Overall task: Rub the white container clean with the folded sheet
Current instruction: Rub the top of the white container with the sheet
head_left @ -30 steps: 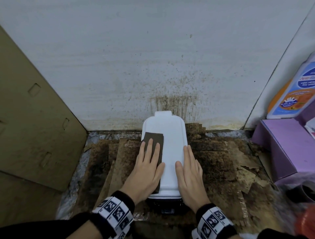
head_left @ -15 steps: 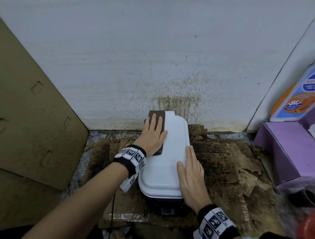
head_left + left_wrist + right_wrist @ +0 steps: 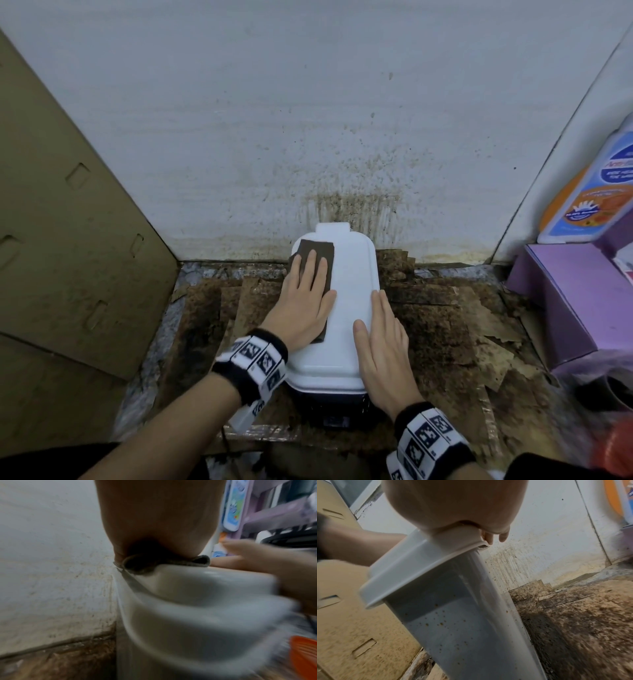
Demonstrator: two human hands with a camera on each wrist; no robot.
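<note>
A white container (image 3: 349,308) with a smooth lid stands against the stained wall. On the left half of its lid lies a dark brown folded sheet (image 3: 318,253). My left hand (image 3: 305,294) presses flat on the sheet with straight fingers. In the left wrist view the sheet (image 3: 197,561) is squeezed between my palm and the container lid (image 3: 197,588). My right hand (image 3: 383,346) lies flat along the lid's right edge, fingers straight. The right wrist view shows the container (image 3: 453,615) with brown specks on its side, under my right palm.
Stained brown cardboard (image 3: 445,342) covers the floor around the container. A tan cardboard panel (image 3: 68,240) leans at the left. A purple box (image 3: 565,301) and an orange-and-blue bottle (image 3: 589,198) stand at the right. An orange object (image 3: 303,660) lies at the lower right.
My left hand has slid the folded sheet back toward me from the lid's far end to its left middle. My right hand has stayed on the right edge.
</note>
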